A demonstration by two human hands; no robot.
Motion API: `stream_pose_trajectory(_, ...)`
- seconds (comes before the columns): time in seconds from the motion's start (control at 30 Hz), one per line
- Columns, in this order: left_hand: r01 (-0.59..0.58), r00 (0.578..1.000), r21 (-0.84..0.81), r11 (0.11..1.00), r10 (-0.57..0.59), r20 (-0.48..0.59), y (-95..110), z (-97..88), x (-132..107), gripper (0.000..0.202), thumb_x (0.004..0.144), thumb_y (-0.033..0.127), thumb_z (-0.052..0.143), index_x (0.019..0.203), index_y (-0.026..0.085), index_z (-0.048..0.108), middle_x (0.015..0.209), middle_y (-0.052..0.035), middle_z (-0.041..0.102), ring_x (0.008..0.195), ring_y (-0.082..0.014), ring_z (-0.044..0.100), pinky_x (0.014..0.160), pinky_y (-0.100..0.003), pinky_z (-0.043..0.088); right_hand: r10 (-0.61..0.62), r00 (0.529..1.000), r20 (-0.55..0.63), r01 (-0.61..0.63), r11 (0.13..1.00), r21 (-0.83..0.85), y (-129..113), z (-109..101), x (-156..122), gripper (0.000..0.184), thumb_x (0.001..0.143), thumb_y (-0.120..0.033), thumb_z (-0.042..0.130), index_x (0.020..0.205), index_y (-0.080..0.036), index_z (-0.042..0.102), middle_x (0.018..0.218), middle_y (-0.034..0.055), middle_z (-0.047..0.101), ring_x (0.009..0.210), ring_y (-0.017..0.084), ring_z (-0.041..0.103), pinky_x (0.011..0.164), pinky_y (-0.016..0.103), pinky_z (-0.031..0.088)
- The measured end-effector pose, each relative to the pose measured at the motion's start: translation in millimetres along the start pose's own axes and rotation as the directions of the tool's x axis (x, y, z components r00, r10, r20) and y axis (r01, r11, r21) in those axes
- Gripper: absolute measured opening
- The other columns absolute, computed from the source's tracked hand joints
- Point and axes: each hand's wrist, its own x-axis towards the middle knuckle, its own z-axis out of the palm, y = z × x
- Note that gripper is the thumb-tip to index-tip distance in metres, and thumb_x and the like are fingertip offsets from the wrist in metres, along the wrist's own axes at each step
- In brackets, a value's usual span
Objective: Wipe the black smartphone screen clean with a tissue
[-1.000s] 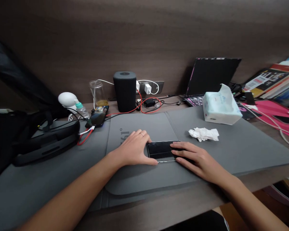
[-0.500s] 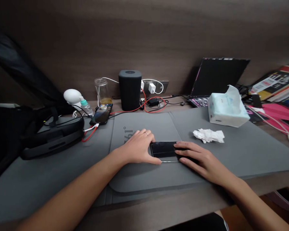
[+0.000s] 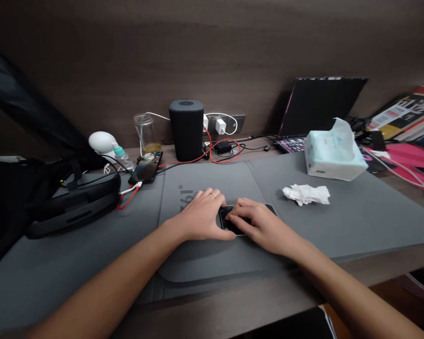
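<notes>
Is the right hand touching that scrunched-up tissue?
Apart: the head view shows bare grey mat between the right hand and the crumpled tissue.

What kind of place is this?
Likely a personal desk, perhaps at home or in a dorm: an open laptop, stacked books and a tissue pack share it.

Dimly and softly lit, seemingly from above and out of frame, with faint shadows on the mat point(image 3: 215, 263) beneath the hands point(image 3: 203, 217), little detail in the dark phone point(image 3: 238, 229), strongest brightness on the crumpled tissue point(image 3: 306, 194), near-blackness at far left, and slight blur and wide-angle stretching in the books point(image 3: 406, 114) at right.
</notes>
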Motion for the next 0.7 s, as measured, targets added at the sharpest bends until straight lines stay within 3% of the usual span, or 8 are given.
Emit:
stream_pose_trajectory(0.33, 0.009, 1.0, 0.01, 1.0, -0.009, 0.016, 0.7, -0.2, 0.3, 0.049, 0.067, 0.059, 0.072, 0.09, 0.022, 0.049, 0.096, -0.004, 0.055, 0.095, -0.027, 0.051, 0.081, -0.041, 0.042, -0.003, 1.0, 0.019, 0.003, 1.0, 0.005, 2.1, -6.4, -3.3, 0.032, 0.1, -0.028, 0.045, 0.08, -0.019, 0.069, 0.081, 0.0051, 0.061, 0.076, 0.017, 0.056, 0.071, 0.031, 0.045)
stream_pose_trajectory(0.7, 0.009, 1.0, 0.003, 1.0, -0.009, 0.02, 0.8, -0.2, -1.1, 0.047, 0.069, 0.057, 0.072, 0.091, 0.021, 0.049, 0.097, -0.0038, 0.056, 0.094, -0.0266, 0.05, 0.081, -0.041, 0.041, 0.087, 0.996, 0.016, -0.087, 0.996, -0.006, 18.8, -30.1, -29.9, 0.035, 0.099, -0.035, 0.045, 0.085, -0.019, 0.073, 0.082, 0.0062, 0.066, 0.076, 0.018, 0.062, 0.071, 0.031, 0.048)
